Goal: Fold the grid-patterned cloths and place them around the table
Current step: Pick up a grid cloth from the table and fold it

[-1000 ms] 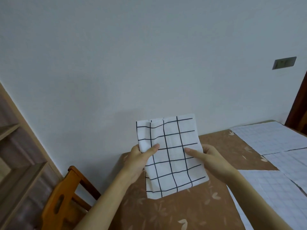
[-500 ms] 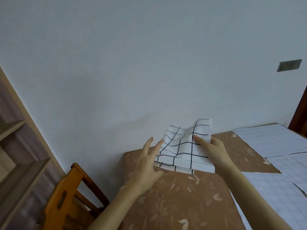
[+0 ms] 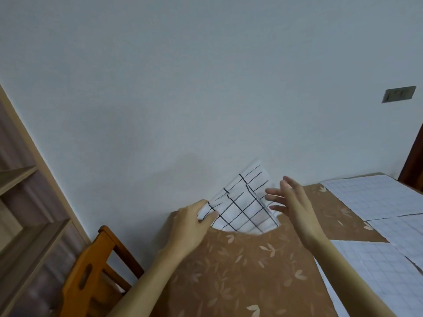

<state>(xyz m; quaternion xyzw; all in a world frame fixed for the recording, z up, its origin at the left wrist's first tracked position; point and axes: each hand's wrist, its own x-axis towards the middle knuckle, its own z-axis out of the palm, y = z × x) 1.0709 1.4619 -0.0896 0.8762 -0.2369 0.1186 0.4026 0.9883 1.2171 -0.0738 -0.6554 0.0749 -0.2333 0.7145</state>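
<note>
A folded white cloth with black grid lines lies at the far corner of the brown leaf-patterned table, its far edge tilted up against the wall. My left hand pinches the cloth's left corner between thumb and fingers. Just off the cloth's right edge, my right hand hovers with fingers spread and straight, holding nothing.
Several white sheets with a fine grid cover the right side of the table. An orange wooden chair stands at the table's left edge, beside a wooden shelf unit. The grey wall runs directly behind the table.
The cloth went from upright in both hands down onto the far table corner against the wall. My right hand let go and opened; my left hand took hold of the left corner.
</note>
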